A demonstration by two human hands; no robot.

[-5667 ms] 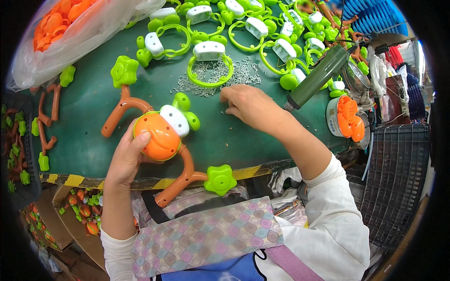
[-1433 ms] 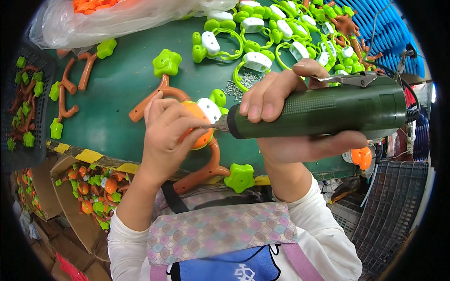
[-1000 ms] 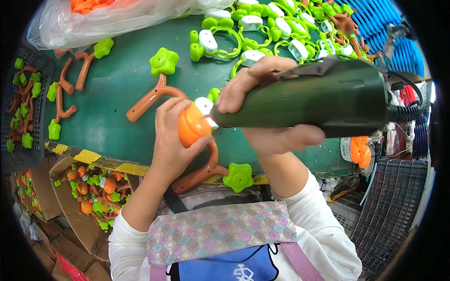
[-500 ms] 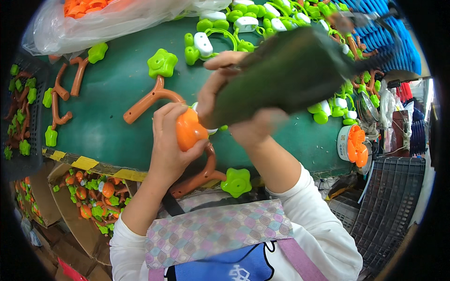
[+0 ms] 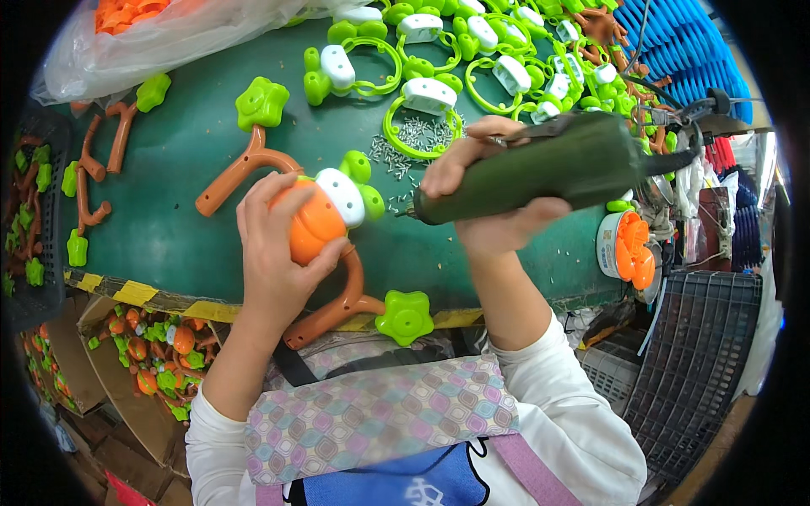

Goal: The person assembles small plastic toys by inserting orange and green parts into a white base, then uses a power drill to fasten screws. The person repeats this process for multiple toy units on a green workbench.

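Observation:
My left hand (image 5: 272, 253) is wrapped round the orange body of a plastic toy (image 5: 309, 226). A white piece (image 5: 341, 196) with green knobs sits at the body's upper right. Brown branch-like limbs (image 5: 342, 304) stick out above and below it, each ending in a green flower shape (image 5: 405, 317). In my right hand (image 5: 504, 226) is a dark green electric screwdriver (image 5: 548, 166), lying nearly level with its tip pointing left. That tip is apart from the toy, beside a pile of small silver screws (image 5: 388, 156) on the green tabletop (image 5: 181, 240).
Green rings with white pieces (image 5: 429, 95) crowd the back. Loose brown limbs (image 5: 123, 139) lie at the left beside a dark crate (image 5: 42, 291). A plastic bag of orange parts (image 5: 211, 34) is at back left, a white tub (image 5: 609, 244) at right. Boxed toys (image 5: 156, 358) stand below left.
The screwdriver has swung away from the toy to the right and levelled, uncovering the screws and the white piece. The left hand and toy sit slightly further left and lower in view.

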